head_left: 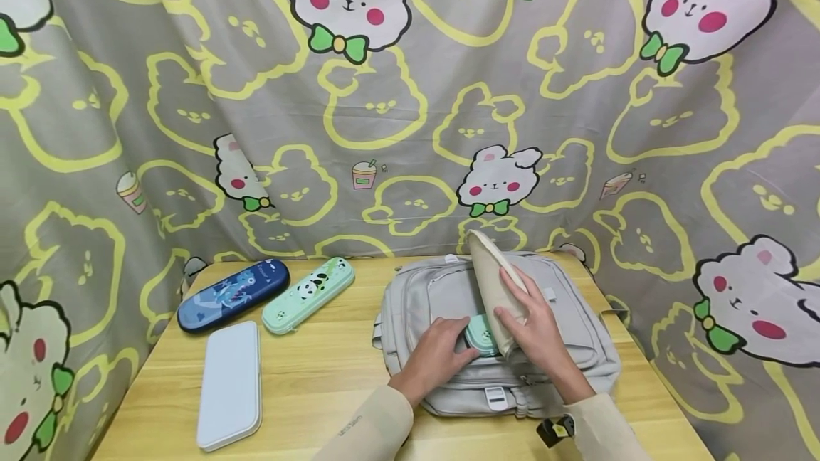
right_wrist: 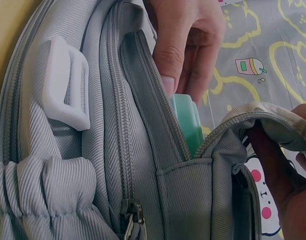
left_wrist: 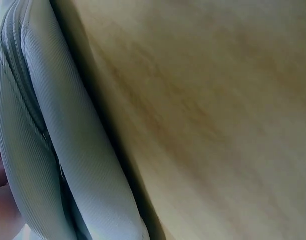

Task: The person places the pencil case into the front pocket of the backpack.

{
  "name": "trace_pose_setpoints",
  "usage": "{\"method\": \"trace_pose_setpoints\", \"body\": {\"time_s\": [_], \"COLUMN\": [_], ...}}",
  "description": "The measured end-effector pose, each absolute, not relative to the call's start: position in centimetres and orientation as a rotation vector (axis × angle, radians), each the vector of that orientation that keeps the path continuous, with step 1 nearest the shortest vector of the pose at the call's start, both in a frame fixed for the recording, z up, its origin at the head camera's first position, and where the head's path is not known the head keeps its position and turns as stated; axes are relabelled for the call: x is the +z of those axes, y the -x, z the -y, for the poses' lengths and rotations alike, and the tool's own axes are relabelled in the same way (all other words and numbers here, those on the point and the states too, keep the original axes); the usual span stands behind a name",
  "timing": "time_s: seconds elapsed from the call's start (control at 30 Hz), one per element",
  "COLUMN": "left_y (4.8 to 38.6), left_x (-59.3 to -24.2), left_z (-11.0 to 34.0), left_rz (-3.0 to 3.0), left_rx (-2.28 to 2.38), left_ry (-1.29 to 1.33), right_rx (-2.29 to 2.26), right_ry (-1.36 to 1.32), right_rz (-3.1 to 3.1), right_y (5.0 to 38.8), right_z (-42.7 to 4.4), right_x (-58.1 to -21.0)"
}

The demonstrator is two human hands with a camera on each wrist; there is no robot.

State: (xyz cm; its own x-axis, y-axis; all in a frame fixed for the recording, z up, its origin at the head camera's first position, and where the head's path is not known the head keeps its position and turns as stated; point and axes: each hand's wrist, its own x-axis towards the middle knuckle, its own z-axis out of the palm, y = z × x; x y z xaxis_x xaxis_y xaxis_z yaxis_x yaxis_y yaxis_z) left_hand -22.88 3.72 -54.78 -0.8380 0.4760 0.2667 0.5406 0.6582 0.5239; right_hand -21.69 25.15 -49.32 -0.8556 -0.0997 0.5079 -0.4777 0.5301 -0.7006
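Note:
A grey backpack (head_left: 442,297) lies on the table with its front pocket unzipped. My right hand (head_left: 538,333) grips the pocket's beige-lined flap (head_left: 492,279) and holds it raised. A mint-green case (head_left: 482,336) sits partly inside the pocket opening; its far part is hidden by the flap. My left hand (head_left: 437,354) pinches the near end of that case. The right wrist view shows the left thumb on the case's edge (right_wrist: 187,120), beside the zipper. In the left wrist view, a bit of the left hand (left_wrist: 4,200) appears at the backpack's side.
Left of the backpack lie a dark blue pencil case (head_left: 233,294) with a cartoon print, a mint-green panda pencil case (head_left: 309,295) and a white flat box (head_left: 229,386). A patterned curtain (head_left: 397,162) hangs behind the wooden table (head_left: 320,397). A white buckle (right_wrist: 68,85) is on the backpack.

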Motion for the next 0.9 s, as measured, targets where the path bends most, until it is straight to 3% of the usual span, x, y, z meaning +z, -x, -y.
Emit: {"method": "trace_pose_setpoints", "body": {"time_s": [0.9], "left_y": [22.66], "left_x": [-54.67], "left_z": [-3.43], "left_rz": [2.769], "left_rx": [-0.958], "left_ry": [0.805], "right_rx": [1.214], "right_ry": [-0.479], "right_rz": [2.354], "right_y": [21.56], "right_z": [-25.44], "right_x": [-49.62]}}
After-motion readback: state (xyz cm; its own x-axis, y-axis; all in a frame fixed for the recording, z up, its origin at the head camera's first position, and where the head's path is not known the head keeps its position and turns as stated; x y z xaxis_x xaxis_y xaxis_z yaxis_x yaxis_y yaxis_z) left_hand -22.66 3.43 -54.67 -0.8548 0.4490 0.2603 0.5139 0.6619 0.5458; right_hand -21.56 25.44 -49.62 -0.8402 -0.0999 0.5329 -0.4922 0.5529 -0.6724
